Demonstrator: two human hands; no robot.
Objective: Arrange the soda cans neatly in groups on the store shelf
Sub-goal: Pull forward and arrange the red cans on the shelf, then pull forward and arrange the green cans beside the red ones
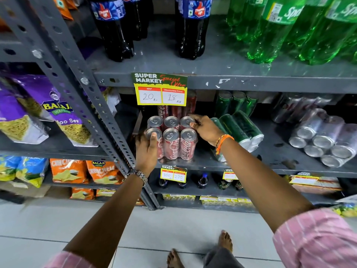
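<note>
A shrink-wrapped pack of red cola cans (174,141) stands upright at the front left of the grey middle shelf (270,151). My left hand (146,151) grips the pack's front left can, thumb on its lid. My right hand (205,128) holds the pack's back right can from the side. More red cans (174,111) stand behind the pack. A pack of green cans (237,130) lies tilted just right of my right hand, with more green cans (234,102) upright behind it. A pack of silver cans (324,138) lies on its side at the right.
A yellow price tag (161,93) hangs from the upper shelf edge above the red cans. Dark cola bottles (116,29) and green soda bottles (280,29) stand on the upper shelf. Snack bags (58,113) fill the rack at left, past a perforated grey upright (96,105).
</note>
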